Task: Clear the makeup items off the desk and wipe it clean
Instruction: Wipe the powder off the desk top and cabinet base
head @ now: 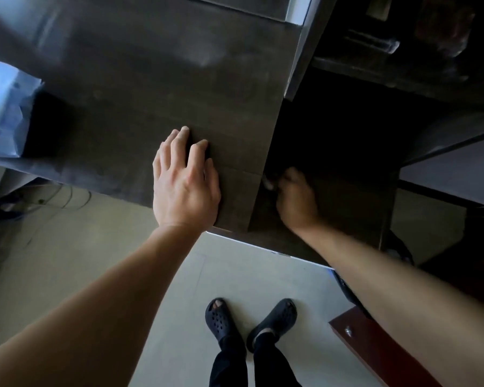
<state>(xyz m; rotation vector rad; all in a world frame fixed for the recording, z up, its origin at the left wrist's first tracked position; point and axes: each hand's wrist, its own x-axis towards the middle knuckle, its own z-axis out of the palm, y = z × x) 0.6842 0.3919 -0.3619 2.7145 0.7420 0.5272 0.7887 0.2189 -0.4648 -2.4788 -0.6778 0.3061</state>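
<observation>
- The dark desk [140,88] fills the upper half of the frame; no makeup shows on its top.
- The left hand [185,180] lies flat at the centre, palm down on the desk near its front edge, fingers loosely spread and holding nothing.
- The right hand [295,198], right of centre, reaches into the shadow beside the desk's edge; its fingers are curled, but whether they grip anything I cannot tell.
- A pale plastic bag [4,113] sits at the left edge.
- Black sandals [221,321] stand on the light floor [101,233] below.
</observation>
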